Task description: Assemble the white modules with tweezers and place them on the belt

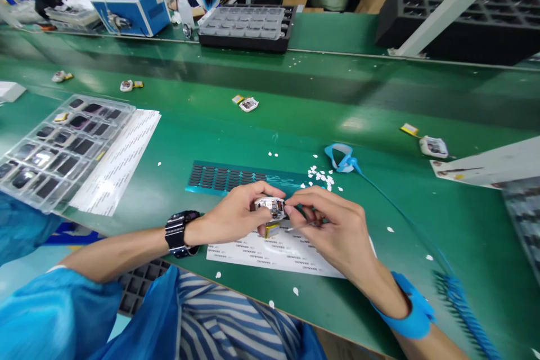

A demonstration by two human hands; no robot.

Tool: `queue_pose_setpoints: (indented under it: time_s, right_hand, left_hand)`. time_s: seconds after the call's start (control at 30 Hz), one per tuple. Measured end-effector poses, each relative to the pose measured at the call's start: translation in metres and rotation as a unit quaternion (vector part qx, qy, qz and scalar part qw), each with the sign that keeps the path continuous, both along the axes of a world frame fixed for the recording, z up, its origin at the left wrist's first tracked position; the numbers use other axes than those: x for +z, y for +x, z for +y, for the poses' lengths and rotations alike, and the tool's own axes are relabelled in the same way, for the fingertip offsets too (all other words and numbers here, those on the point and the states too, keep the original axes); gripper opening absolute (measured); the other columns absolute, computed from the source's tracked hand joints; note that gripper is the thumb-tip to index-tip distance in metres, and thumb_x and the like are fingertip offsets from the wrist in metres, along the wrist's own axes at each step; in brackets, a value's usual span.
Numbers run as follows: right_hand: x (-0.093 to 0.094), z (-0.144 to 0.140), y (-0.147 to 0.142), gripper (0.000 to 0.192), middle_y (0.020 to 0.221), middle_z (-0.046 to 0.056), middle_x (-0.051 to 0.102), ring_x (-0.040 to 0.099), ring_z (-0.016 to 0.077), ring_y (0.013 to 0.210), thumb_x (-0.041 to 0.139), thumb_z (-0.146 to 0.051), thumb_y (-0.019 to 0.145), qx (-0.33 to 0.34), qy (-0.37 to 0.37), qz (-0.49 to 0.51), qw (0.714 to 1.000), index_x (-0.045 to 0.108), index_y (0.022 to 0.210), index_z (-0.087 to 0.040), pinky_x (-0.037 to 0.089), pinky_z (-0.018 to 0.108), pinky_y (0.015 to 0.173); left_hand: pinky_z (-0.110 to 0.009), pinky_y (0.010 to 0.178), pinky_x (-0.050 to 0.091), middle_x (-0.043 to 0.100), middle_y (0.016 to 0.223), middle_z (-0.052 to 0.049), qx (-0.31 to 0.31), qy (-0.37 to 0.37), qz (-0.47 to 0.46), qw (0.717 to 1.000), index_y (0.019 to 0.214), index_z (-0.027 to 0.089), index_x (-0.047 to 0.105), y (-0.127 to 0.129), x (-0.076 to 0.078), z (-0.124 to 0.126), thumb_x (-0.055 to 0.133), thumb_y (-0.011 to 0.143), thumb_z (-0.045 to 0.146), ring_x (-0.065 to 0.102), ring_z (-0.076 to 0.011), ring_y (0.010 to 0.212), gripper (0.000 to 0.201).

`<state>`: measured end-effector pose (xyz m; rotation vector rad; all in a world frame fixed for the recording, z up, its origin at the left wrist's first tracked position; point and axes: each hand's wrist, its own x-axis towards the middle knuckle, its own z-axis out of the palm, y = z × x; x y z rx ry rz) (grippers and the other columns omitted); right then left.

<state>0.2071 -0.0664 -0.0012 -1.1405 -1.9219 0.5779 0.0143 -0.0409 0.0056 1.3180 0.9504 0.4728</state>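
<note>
Near the middle of the bench, my left hand (236, 212) grips a small white electronic device housing (272, 207) with its circuit board showing. A yellow battery (272, 230) hangs just below the housing. My right hand (331, 219) is closed, thumb and forefinger pinched at the housing's right edge; what they hold is too small to make out. A thin, pale, slender item shows under the right fingers. Below both hands lies a white printed sheet (270, 256). Behind them is a teal strip with rows of small dark pieces (228, 177).
A clear tray of dark screens (63, 149) lies left on white sheets (122, 157). Several opened devices with batteries, one a white device (433, 147), line the green bench. Loose white bits (323, 177) and a blue strap (341, 157) lie beyond my right hand. A blue coiled cord (464, 304) runs right.
</note>
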Motion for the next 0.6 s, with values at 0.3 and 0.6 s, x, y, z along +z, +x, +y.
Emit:
queue_pose_setpoints:
  time_s: [0.3, 0.6]
  right_hand:
    - [-0.013, 0.015, 0.012, 0.012, 0.074, 0.002, 0.072, 0.06, 0.0139, 0.059, 0.064, -0.019, 0.086, -0.11, -0.049, 0.066, 0.991, 0.07, 0.075, -0.021, 0.044, 0.026, 0.052]
    - [-0.008, 0.012, 0.017, 0.014, 0.085, 0.004, 0.076, 0.07, 0.0159, 0.07, 0.067, -0.012, 0.091, -0.082, 0.103, -0.036, 0.991, 0.074, 0.092, -0.023, 0.052, 0.026, 0.054]
  left_hand:
    - [-0.015, 0.036, 0.034, 0.061, 0.059, 0.005, 0.026, -0.052, -0.02, 0.998, 0.115, 0.013, 0.055, 0.0, -0.003, 0.003, 0.053, 0.082, 0.016, 0.049, -0.0057, 0.041, 0.033]
    - [-0.015, 0.037, 0.037, 0.063, 0.064, 0.003, 0.049, -0.099, -0.058, 0.992, 0.109, 0.013, 0.056, -0.001, 0.001, 0.008, 0.055, 0.085, 0.019, 0.054, -0.0059, 0.042, 0.025]
